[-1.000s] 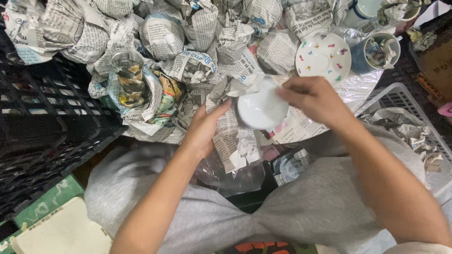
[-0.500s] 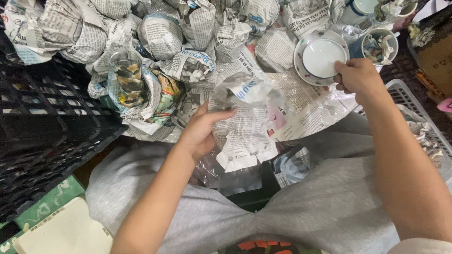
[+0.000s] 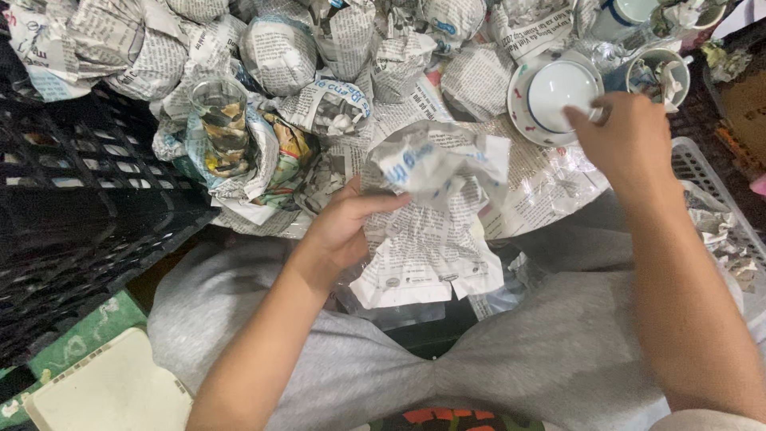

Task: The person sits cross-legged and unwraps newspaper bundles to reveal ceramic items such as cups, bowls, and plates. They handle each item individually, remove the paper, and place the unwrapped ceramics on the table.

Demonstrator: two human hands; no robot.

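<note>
Nearest to you, over your lap, your left hand [image 3: 345,227] pinches the left edge of the crumpled newspaper sheet [image 3: 435,215], thumb on top; this sheet is my landmark. It seems the unwrapping step is at its end. Right of the sheet and farther away, your right hand [image 3: 626,136] is half curled at the rim of the white bowl [image 3: 558,92]; I cannot tell whether it grips the rim. Left of the sheet, a glass [image 3: 219,112] stands in loose paper. Beyond the sheet lie many wrapped bundles [image 3: 279,52]. The next move probably needs the sheet put aside.
</note>
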